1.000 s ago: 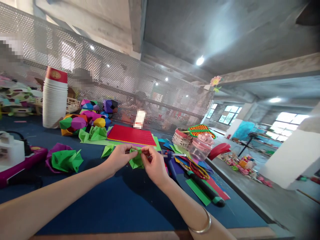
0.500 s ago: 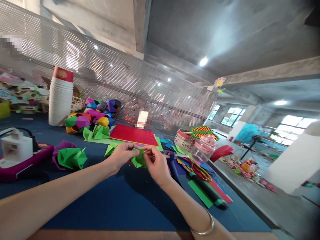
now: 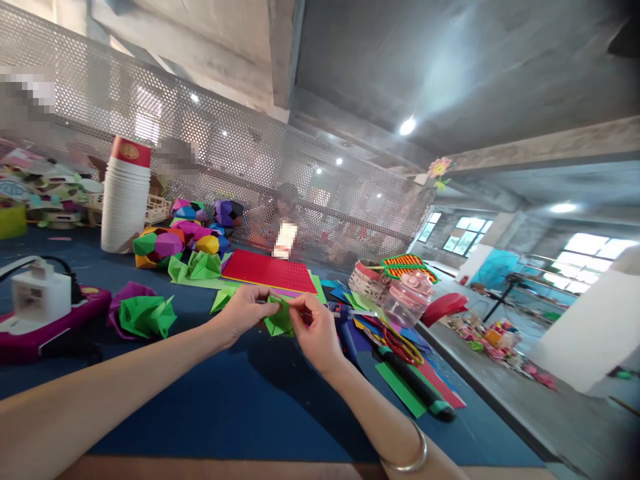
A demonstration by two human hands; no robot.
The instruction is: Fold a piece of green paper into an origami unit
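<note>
A small piece of folded green paper (image 3: 279,321) is held between my two hands, above the blue table mat (image 3: 220,407). My left hand (image 3: 246,312) pinches its left side, thumb on top. On the right side, my right hand (image 3: 316,328) grips it between thumb and fingers; the fingertips partly hide the paper. Just behind lies a stack of red paper sheets (image 3: 267,270). More folded green paper (image 3: 200,265) sits behind and left of my left hand. A green and purple folded paper piece (image 3: 146,315) rests further left.
At left are a purple power strip (image 3: 95,301) with a white plug and a stack of paper cups (image 3: 125,207). Colourful paper balls (image 3: 160,245) stand behind. To the right lie a glue gun (image 3: 347,333), a black-and-green tool (image 3: 417,383), a clear jar (image 3: 406,300) and a basket (image 3: 369,279).
My fingers have shifted slightly on the green paper, which shows a little more to the left of my right hand. The whole view has moved a little.
</note>
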